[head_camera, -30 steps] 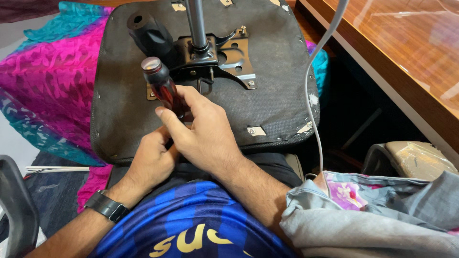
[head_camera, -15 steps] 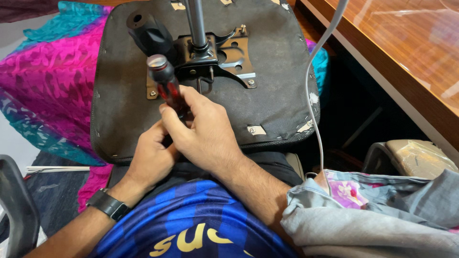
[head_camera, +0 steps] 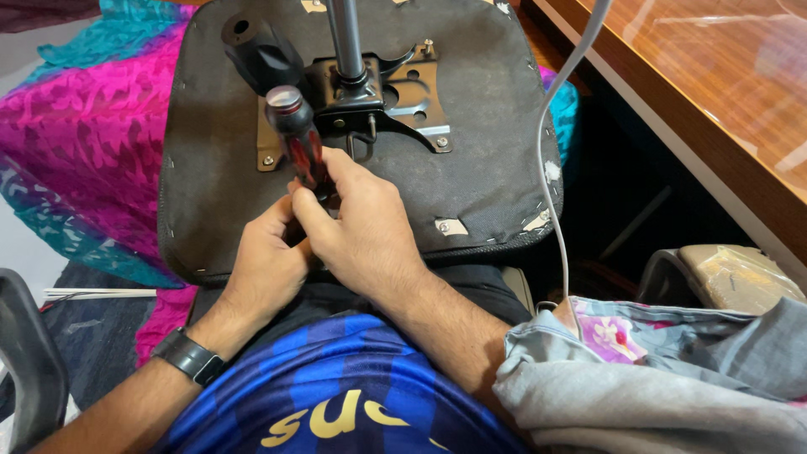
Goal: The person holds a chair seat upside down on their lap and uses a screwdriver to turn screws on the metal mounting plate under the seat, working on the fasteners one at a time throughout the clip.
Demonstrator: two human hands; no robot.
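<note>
Now tilted a little more upright than a second ago, the red-and-black screwdriver [head_camera: 296,139] stands on the upturned black chair seat [head_camera: 471,181], right hand [head_camera: 357,227] clamped around its handle, left hand [head_camera: 267,261] curled closed at its base beside the metal bracket [head_camera: 416,101].

Right hand [head_camera: 361,227] clenched, left hand [head_camera: 269,265] curled — pressed together

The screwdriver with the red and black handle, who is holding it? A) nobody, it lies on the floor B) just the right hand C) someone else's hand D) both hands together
D: the right hand wraps the lower part of the screwdriver, and the left hand presses in beside it near the shaft, over the upturned chair seat.
</note>
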